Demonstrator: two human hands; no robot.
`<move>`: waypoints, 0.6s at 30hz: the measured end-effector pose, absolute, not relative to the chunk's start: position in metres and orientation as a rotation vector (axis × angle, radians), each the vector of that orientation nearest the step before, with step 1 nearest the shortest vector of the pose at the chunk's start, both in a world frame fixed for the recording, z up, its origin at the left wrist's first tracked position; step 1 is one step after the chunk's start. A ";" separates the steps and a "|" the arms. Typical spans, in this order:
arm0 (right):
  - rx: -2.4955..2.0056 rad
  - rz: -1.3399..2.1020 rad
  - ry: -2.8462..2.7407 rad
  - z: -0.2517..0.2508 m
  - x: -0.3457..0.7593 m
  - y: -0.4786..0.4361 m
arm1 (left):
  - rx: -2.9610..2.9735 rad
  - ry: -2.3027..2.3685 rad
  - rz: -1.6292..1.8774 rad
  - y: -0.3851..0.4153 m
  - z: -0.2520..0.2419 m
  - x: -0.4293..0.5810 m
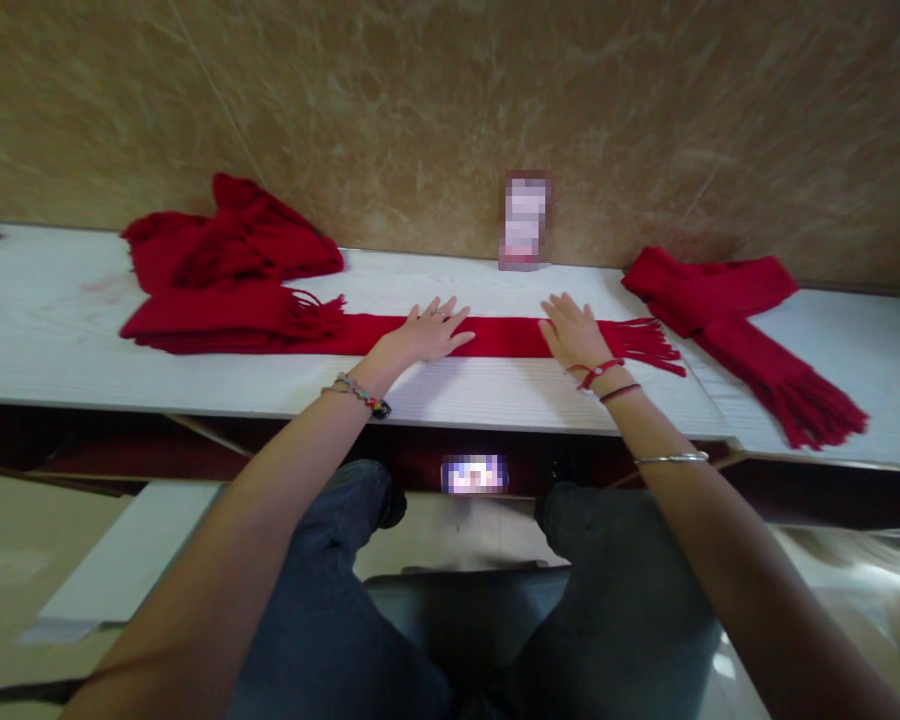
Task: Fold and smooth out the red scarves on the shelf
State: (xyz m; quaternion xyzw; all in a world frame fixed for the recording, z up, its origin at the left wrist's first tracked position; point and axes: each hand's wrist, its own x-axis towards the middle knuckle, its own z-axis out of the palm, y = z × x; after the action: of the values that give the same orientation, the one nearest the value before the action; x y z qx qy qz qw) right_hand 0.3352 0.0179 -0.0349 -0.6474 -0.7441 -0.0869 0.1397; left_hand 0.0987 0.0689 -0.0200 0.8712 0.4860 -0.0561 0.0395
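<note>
A long red scarf [506,338] lies in a straight strip along the white tabletop, its fringe spread out at the right end. My left hand [433,333] rests on the strip near its middle, fingers spread. Close to the fringed end, my right hand [571,333] lies flat on the same scarf with its fingers apart. The left part of the strip runs to a folded red stack [217,318], where more fringe hangs over it. Neither hand grips the cloth.
Behind the stack is a crumpled red heap of scarves [232,235] against the brown wall. Another red scarf [727,310] lies bent at the right. A small blurred box [525,222] stands at the back. Below the table's front edge, a lit phone-like screen [474,474] shows.
</note>
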 end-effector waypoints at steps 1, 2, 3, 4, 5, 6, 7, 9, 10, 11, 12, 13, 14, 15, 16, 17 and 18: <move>-1.819 -0.220 -2.242 -0.036 0.319 0.020 | 2.653 1.496 -0.180 0.069 -0.022 0.096; -1.780 -0.193 -2.312 -0.038 0.304 0.022 | 2.642 1.494 -0.184 0.070 -0.024 0.093; -1.756 -0.165 -2.362 -0.040 0.292 0.023 | 2.636 1.485 -0.183 0.070 -0.027 0.090; -1.742 -0.135 -2.401 -0.042 0.282 0.024 | 2.634 1.473 -0.176 0.070 -0.029 0.087; -1.739 -0.105 -2.426 -0.044 0.275 0.025 | 2.636 1.461 -0.166 0.070 -0.031 0.083; -1.742 -0.077 -2.442 -0.046 0.271 0.026 | 2.640 1.452 -0.155 0.070 -0.033 0.079; -1.747 -0.053 -2.454 -0.047 0.270 0.027 | 2.646 1.449 -0.146 0.069 -0.034 0.075; -1.755 -0.028 -2.472 -0.048 0.273 0.028 | 2.654 1.451 -0.142 0.068 -0.035 0.066; -1.762 -0.028 -2.475 -0.048 0.278 0.028 | 2.657 1.457 -0.145 0.067 -0.035 0.062; -1.774 -0.035 -2.473 -0.048 0.284 0.028 | 2.657 1.465 -0.150 0.065 -0.035 0.059; -1.792 -0.044 -2.465 -0.049 0.291 0.028 | 2.654 1.477 -0.158 0.063 -0.035 0.056; -1.818 -0.054 -2.451 -0.050 0.298 0.027 | 2.651 1.487 -0.164 0.062 -0.035 0.053; -1.850 -0.064 -2.431 -0.051 0.305 0.027 | 2.650 1.496 -0.167 0.060 -0.035 0.051; -1.882 -0.071 -2.408 -0.052 0.312 0.026 | 2.654 1.499 -0.166 0.059 -0.035 0.048; -1.912 -0.078 -2.384 -0.053 0.317 0.026 | 2.661 1.499 -0.162 0.059 -0.034 0.046; -1.938 -0.087 -2.358 -0.053 0.321 0.026 | 2.677 1.494 -0.146 0.060 -0.033 0.043; -1.951 -0.097 -2.331 -0.054 0.322 0.026 | 2.698 1.494 -0.120 0.061 -0.031 0.038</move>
State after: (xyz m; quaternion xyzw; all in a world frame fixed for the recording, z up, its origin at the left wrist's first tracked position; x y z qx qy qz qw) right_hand 0.3218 0.0261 -0.0536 -0.6407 -0.7655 -0.0317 0.0501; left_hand 0.0381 0.0607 -0.0310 0.8739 0.4838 -0.0389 0.0278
